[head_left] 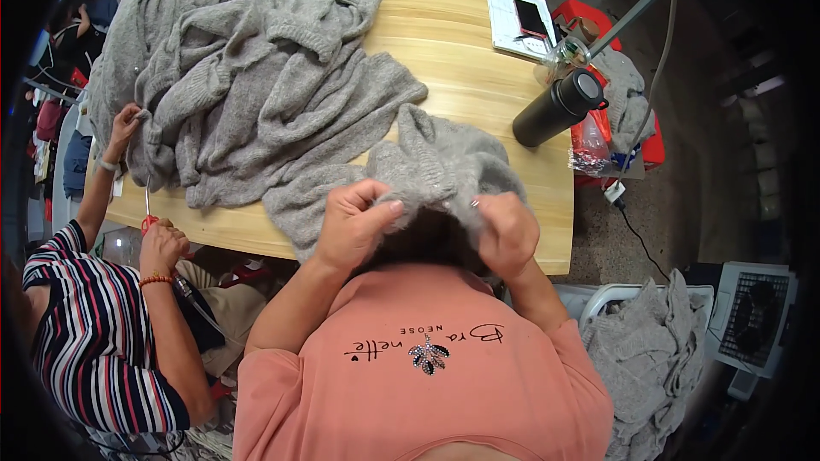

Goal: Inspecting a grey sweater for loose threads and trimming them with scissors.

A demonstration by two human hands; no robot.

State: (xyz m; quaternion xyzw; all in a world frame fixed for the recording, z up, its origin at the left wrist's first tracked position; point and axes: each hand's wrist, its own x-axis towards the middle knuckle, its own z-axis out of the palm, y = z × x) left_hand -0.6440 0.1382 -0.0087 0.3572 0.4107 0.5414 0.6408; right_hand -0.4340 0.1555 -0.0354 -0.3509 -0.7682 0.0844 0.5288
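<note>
A grey knitted garment (444,154) is stretched between my two hands at the near edge of the table. My left hand (354,220) is closed on its edge, thumb on top. On the other side, my right hand (508,232) pinches the same edge, and a small shiny spot shows at its fingertips, too small to make out. Between the hands the edge arches over a dark gap. Beyond and to the left, a large heap of grey knitwear (256,77) covers much of the table, touching the garment I hold.
The wooden table (453,13) carries a black bottle (555,108), a clear jar (564,60) and a phone (530,17) on papers. At left, a co-worker's hand (162,248) holds red-handled scissors (148,220) by the heap. A bin of grey knitwear (645,358) stands at my right.
</note>
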